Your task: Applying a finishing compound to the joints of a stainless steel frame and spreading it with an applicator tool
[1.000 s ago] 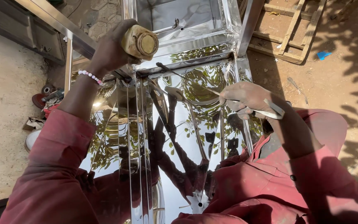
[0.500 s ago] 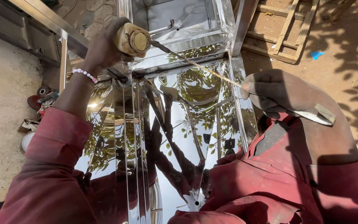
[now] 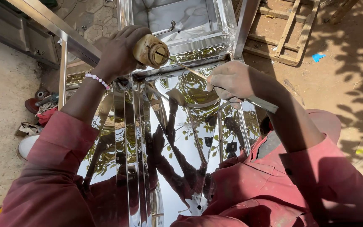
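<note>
My left hand [image 3: 120, 50] grips a small tan jar [image 3: 150, 50], tilted with its open mouth facing me, above the top edge of a mirror-polished steel panel [image 3: 173, 143]. My right hand [image 3: 231, 80] holds a flat metal tool [image 3: 260, 103] and a thin stick [image 3: 185, 68] whose tip reaches into the jar's mouth. A bead bracelet [image 3: 97, 80] circles my left wrist. Both arms wear red sleeves. The panel reflects leaves and my arms.
A shiny steel box [image 3: 181, 19] stands just beyond the panel. A steel bar [image 3: 51, 25] runs diagonally at upper left. A wooden pallet [image 3: 286, 29] lies on the dirt at upper right. Clutter and a white bowl [image 3: 26, 145] sit at the left.
My right hand has moved left and up toward the jar, bringing the stick's tip into its mouth. My left hand kept the jar in about the same place.
</note>
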